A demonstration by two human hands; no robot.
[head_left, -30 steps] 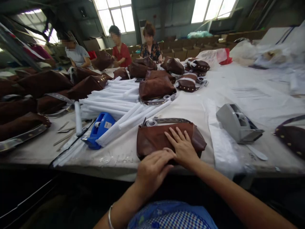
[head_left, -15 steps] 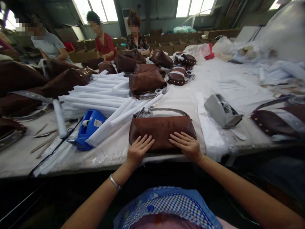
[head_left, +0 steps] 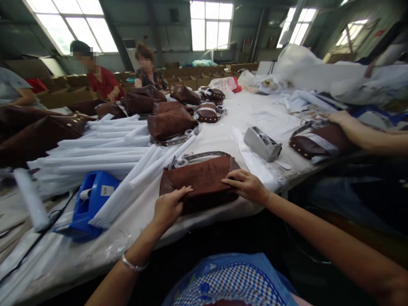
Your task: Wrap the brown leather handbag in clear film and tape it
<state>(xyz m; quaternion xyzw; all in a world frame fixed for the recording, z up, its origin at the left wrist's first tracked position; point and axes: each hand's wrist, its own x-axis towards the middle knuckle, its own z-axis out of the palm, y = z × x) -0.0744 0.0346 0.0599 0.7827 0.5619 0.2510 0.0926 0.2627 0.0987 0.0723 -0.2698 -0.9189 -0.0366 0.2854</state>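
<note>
A brown leather bag (head_left: 202,178) with a strap wrapped in clear film lies at the near edge of the white-covered table (head_left: 255,114). My left hand (head_left: 168,206) grips the bag's near left edge, thumb on top and fingers curled at the rim. My right hand (head_left: 247,185) lies flat on the bag's right end with its fingers stretched out. A bracelet sits on my left wrist.
Left of the bag lie white paper rolls (head_left: 105,148) and a blue tape dispenser (head_left: 92,204). A grey tape dispenser (head_left: 262,143) stands to the right. More brown bags (head_left: 170,123) fill the table's far half. A co-worker's hand (head_left: 342,119) rests on another bag (head_left: 314,142). People sit across.
The view has swung right. My left hand slid from the top of the bag to its near left edge and curled on it. The bag has turned slightly.
</note>
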